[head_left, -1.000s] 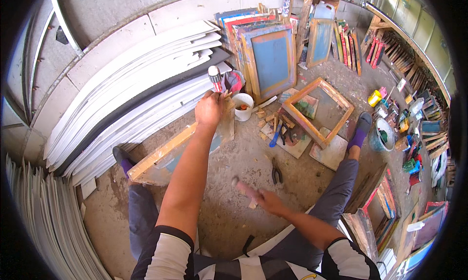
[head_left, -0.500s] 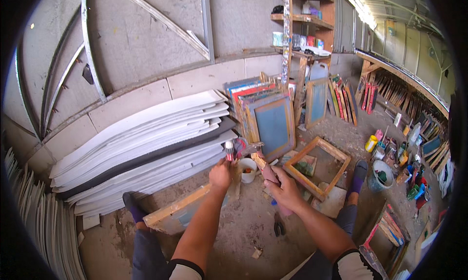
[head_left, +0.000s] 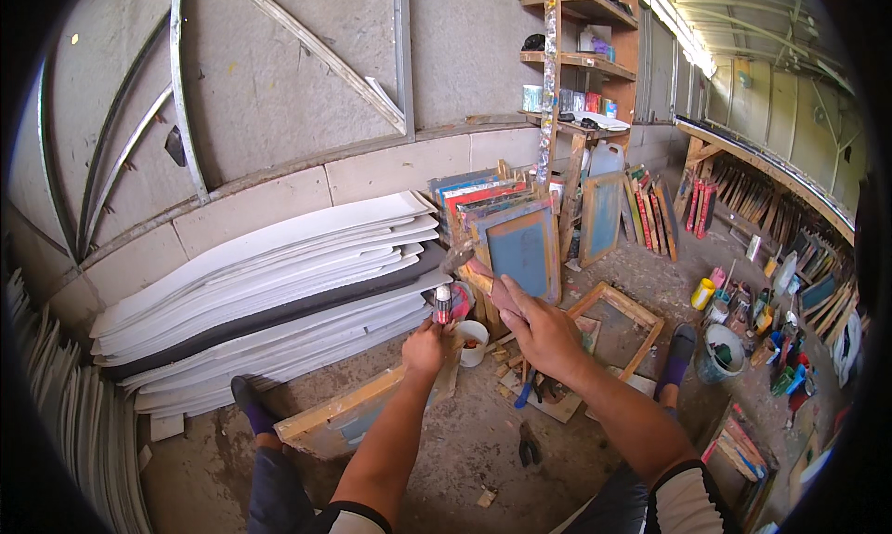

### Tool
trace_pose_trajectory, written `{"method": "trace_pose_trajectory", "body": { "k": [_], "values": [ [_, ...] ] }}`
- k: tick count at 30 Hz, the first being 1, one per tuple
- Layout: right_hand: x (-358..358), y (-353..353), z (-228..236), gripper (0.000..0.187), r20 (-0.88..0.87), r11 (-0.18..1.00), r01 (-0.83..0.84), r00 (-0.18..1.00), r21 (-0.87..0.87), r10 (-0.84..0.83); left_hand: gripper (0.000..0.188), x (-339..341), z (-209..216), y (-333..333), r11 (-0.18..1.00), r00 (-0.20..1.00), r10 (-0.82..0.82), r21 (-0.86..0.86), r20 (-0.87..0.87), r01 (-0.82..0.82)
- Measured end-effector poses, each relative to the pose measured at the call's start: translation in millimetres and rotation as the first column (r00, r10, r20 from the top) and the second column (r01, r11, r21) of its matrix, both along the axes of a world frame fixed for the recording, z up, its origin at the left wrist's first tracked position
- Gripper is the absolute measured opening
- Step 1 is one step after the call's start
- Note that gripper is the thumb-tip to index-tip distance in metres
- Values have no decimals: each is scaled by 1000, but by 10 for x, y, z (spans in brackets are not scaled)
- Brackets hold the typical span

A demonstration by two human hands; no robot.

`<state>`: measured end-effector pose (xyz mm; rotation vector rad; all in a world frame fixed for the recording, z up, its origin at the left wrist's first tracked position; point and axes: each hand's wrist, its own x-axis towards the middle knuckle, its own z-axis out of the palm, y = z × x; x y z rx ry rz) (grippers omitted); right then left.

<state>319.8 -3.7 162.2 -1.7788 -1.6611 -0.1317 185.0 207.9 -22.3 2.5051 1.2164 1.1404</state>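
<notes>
My left hand (head_left: pixel 425 349) is closed around a hand tool with a white, red and black handle (head_left: pixel 443 303). The handle stands upright, and the tool's lower end is hidden. This hand is over the far end of a wooden frame with grey-blue mesh (head_left: pixel 342 404), tilted between my legs. In my right hand (head_left: pixel 544 334) is a hammer (head_left: pixel 481 276), gripped by its wrapped handle. Its metal head is raised above and slightly right of the upright handle, apart from it. A white bucket (head_left: pixel 473 342) with small orange bits inside stands between the hands.
Pliers (head_left: pixel 530 444) and a blue-handled tool (head_left: pixel 525 391) lie on the floor. An empty wooden frame (head_left: pixel 641 325) rests to the right. White sheets (head_left: pixel 269 302) are stacked at left; mesh frames (head_left: pixel 517 253) lean behind. Paint containers and a bucket (head_left: pixel 726 353) stand far right.
The hammer has risen, its head moving up and left, away from the upright handle. My left hand keeps its grip. The whole view has shifted slightly upward.
</notes>
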Motion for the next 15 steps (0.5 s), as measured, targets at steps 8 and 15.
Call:
{"method": "trace_pose_trajectory", "body": {
  "k": [8,15],
  "values": [
    [27,57,207,56,101,995,38,994,-94,-29,33,-4,69,12,996,994,-14,-89,-111,4],
    [-34,135,188,57,68,988,39,997,-151,-29,38,-29,60,23,998,996,18,-63,-84,-23]
  ]
}}
